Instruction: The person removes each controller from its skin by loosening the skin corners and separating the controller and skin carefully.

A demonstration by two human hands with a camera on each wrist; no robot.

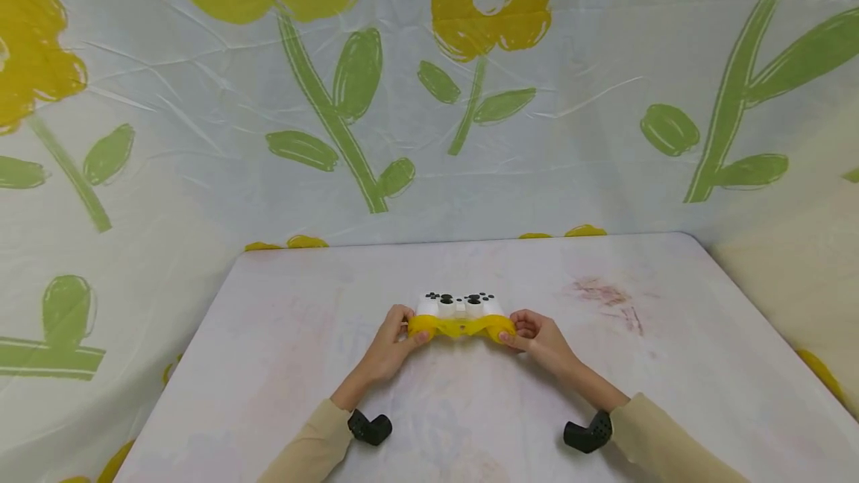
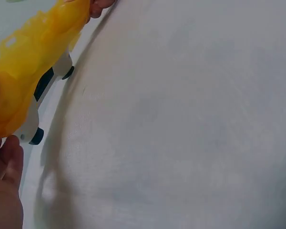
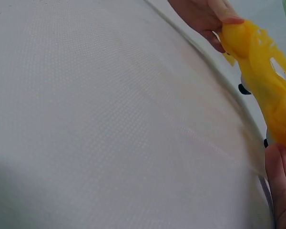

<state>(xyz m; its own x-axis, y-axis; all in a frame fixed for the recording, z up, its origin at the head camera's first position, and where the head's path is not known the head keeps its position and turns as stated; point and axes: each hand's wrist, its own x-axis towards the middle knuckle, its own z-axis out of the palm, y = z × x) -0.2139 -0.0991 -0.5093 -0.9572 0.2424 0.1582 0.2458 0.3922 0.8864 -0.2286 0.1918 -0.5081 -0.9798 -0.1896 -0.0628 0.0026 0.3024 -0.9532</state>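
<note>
A white game controller (image 1: 461,306) with black sticks and buttons is held up over the middle of the table. Around its near side and handles lies a soft yellow silicone cover (image 1: 463,328), which leaves the far part with the buttons bare. My left hand (image 1: 392,341) grips the left end of the cover, thumb on the near face. At the other end my right hand (image 1: 542,340) pinches the cover, thumb in front and fingers curled behind. In the left wrist view the cover (image 2: 24,62) shows from below, with white controller parts sticking out beneath it.
The table (image 1: 268,393) has a pale, mottled cloth with a reddish smudge (image 1: 607,295) right of the controller. Behind it hangs a flower-print curtain (image 1: 537,170). Black wrist devices (image 1: 370,428) sit at both sleeve cuffs.
</note>
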